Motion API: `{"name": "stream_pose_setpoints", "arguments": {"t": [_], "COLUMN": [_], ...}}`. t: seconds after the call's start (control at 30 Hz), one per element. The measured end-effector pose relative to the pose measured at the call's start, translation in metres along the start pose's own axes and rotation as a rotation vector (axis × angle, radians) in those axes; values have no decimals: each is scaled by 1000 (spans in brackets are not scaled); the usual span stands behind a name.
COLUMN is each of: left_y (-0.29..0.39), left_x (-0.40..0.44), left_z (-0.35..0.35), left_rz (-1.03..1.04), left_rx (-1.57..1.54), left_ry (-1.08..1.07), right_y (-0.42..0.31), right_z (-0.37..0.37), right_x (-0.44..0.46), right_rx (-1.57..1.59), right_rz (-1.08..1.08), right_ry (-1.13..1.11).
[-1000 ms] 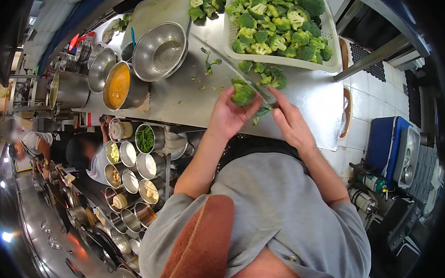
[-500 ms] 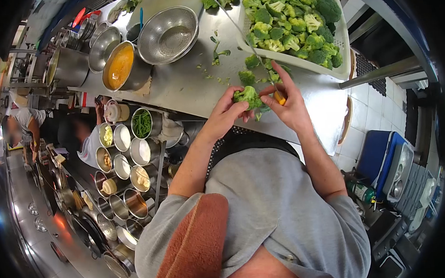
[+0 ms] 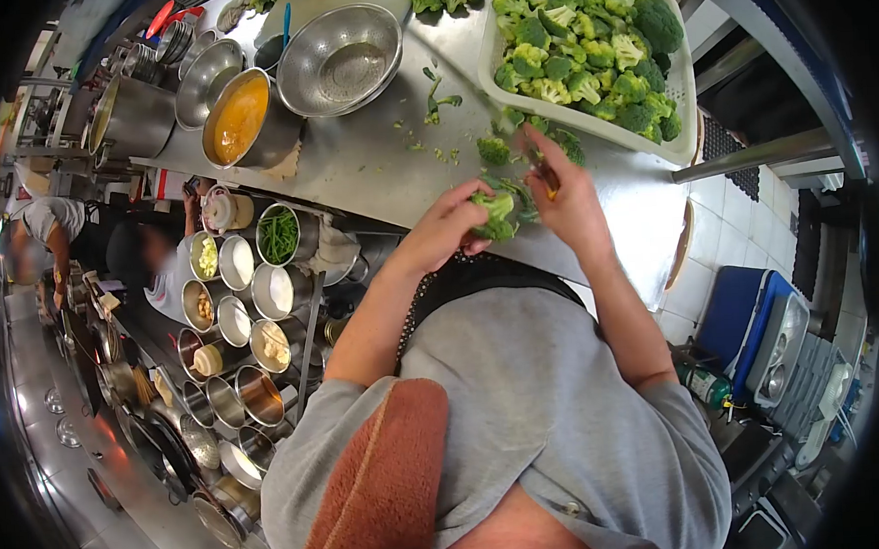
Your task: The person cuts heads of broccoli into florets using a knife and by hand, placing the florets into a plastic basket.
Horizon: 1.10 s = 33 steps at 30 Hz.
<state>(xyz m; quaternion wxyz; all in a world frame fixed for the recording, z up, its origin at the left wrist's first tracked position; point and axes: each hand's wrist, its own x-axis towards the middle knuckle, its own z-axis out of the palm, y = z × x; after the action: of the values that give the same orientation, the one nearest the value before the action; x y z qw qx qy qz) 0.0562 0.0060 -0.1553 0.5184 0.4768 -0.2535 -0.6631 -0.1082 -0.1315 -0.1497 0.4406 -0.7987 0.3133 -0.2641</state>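
My left hand (image 3: 450, 227) is closed around a piece of broccoli (image 3: 497, 216), just over the near edge of the steel table. In my right hand (image 3: 565, 192), close beside it, is a knife (image 3: 553, 192) with a yellow-orange handle; its blade is blurred and partly hidden by the fingers. Loose broccoli florets (image 3: 493, 151) lie on the table past my hands. Beyond them stands a pale plastic basket (image 3: 590, 131) heaped with cut broccoli.
Left along the steel table (image 3: 377, 194) are a perforated metal bowl (image 3: 342, 68) and a pot of orange sauce (image 3: 237, 121). Stalk scraps (image 3: 439, 100) lie mid-table. Metal containers of ingredients (image 3: 279, 235) stand lower left. Two people (image 3: 50, 228) are at far left.
The broccoli piece has turned in my left hand. The knife's long blade, earlier pointing up and left across the table, has swung and is now blurred. The view has shifted slightly.
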Motion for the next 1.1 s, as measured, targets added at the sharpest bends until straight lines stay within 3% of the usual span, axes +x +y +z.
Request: {"name": "stream_pose_setpoints", "arguments": {"t": [0.07,0.13,0.23,0.33,0.53,0.6,0.77,0.83,0.87,0.93,1.03,1.1], "left_y": [2,0,7,7,1,-4,-9,-7,-10,-17,-14,-19], "left_x": [-2,2,8,8,11,14,12,9,11,17,16,19], "left_z": [1,1,8,15,19,18,25,24,21,9,6,5], "left_rz": [-25,330,455,522,618,628,605,358,362,230,124,127], "left_rx": [143,686,881,900,947,972,981,759,764,-122,-378,-349], "left_ry": [35,156,272,319,346,335,334,323,327,237,219,232], "right_y": [5,7,4,-5,-6,-5,11,17,21,27,18,16], "right_z": [-8,-9,-7,-7,-9,-11,3,2,-2,-13,-17,-11], "right_x": [5,7,6,0,-6,-6,-8,-8,-9,-11,-25,-34], "right_rx": [4,8,178,243,330,107,22,-15,-4,-43,153,228], "right_rz": [36,72,64,144,54,91,17,15,89,235,242,219], "right_ry": [-5,-9,11,-77,-33,-72,29,104,83,-53,-169,-207]}}
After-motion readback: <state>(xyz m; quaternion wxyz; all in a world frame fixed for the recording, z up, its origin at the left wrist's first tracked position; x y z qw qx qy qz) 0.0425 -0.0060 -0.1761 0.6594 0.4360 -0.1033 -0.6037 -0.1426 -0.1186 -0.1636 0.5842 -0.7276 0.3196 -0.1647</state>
